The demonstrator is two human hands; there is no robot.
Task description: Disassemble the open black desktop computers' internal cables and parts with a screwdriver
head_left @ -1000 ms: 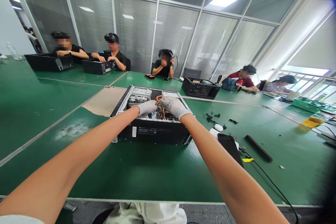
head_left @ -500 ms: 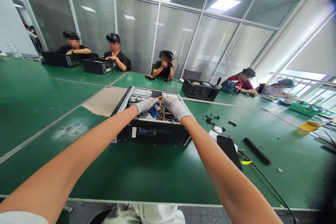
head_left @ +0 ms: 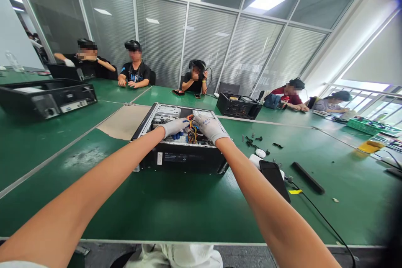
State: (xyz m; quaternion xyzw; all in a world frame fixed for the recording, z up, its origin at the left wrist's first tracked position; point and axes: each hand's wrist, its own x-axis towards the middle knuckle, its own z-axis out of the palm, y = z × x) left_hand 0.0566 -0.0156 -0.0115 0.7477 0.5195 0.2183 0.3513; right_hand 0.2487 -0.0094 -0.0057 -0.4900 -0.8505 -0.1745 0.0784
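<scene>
A black desktop computer case (head_left: 188, 159) lies on its side before me with its top side uncovered. Inside it runs a bundle of orange, yellow and black cables (head_left: 192, 135). My left hand (head_left: 174, 127), in a white glove with blue fingertips, reaches in from the left, its fingers pinched together at the cables. From the right, my gloved right hand (head_left: 208, 126) closes on the same bundle, and the two hands nearly touch. The exact grip of the fingertips is too small to see clearly.
Black clips (head_left: 250, 142), a phone (head_left: 274, 180) and a dark bar (head_left: 307, 178) lie on the right of the green table (head_left: 176, 213). Other cases stand at left (head_left: 47, 98) and far centre (head_left: 238, 106). Several people sit across the table.
My left hand's fingers have turned and drawn closer together at the cables; my right hand barely moves. A co-worker's case has shifted nearer on the left, and that person's hands now rest on the table.
</scene>
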